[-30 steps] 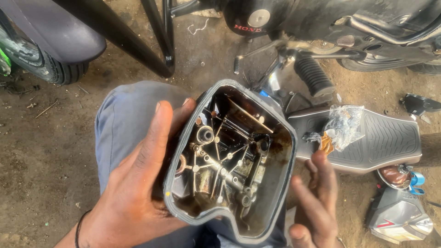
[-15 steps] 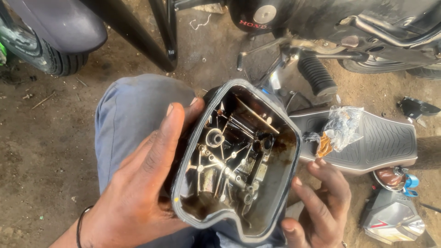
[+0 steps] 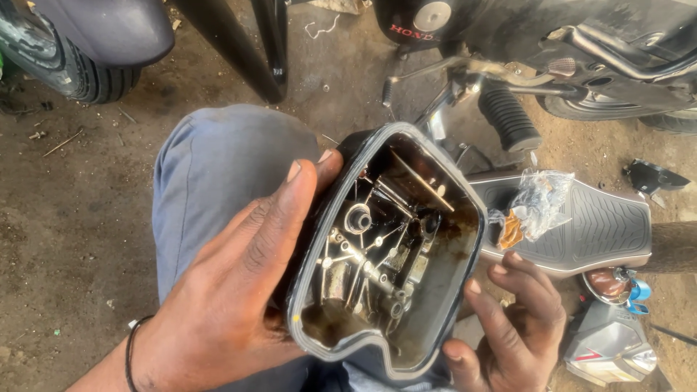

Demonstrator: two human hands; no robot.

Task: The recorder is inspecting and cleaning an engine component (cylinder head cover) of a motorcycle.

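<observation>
a: where is the engine cover (image 3: 388, 254)?

b: over the person's knee (image 3: 225, 167), open side up, oily residue pooled at its near end. a dark gasket runs round its rim.

a: left hand (image 3: 232, 290)?

b: wrapped along the cover's left edge, fingers pressed together, thumb on the rim. it grips the cover.

a: right hand (image 3: 519, 319)?

b: under the cover's lower right side, fingers slightly curled and loosely spread, tips touching the outer wall.

a: surroundings?

b: a motorcycle seat (image 3: 595, 225) lies on the dirt just right, a crumpled plastic bag (image 3: 537, 203) on it. a tyre (image 3: 72, 65) stands top left.
</observation>
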